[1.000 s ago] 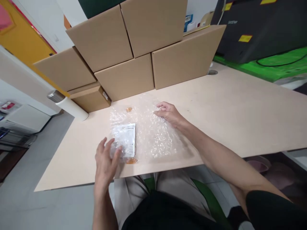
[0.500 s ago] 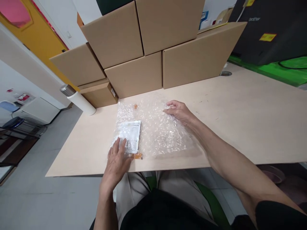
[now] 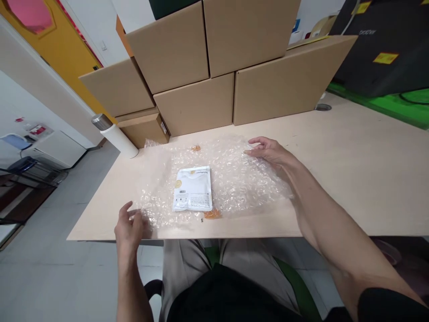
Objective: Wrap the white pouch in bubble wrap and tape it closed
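A sheet of clear bubble wrap (image 3: 234, 179) lies spread on the table. On it rests a flat white pouch (image 3: 192, 188) with printed text, a barcode and yellow round pictures. My left hand (image 3: 129, 228) is at the near left corner of the wrap, its fingers apart and the thumb side touching the plastic. Over the right part of the wrap, my right hand (image 3: 270, 152) rests with thumb and fingers separated. The wrap's right side lies against my right wrist. Orange patches (image 3: 212, 214) show at the near and far sides of the wrap.
Stacked cardboard boxes (image 3: 197, 109) form a wall along the back of the table (image 3: 351, 179). A white bottle with a metal cap (image 3: 119, 141) stands at the back left, beside a small carton (image 3: 144, 129). A dark machine (image 3: 385, 49) sits at the far right.
My left hand has moved left off the pouch, and the wrap's left part now lies unfolded to the left, uncovering the pouch. My right hand stays at the right part of the wrap.
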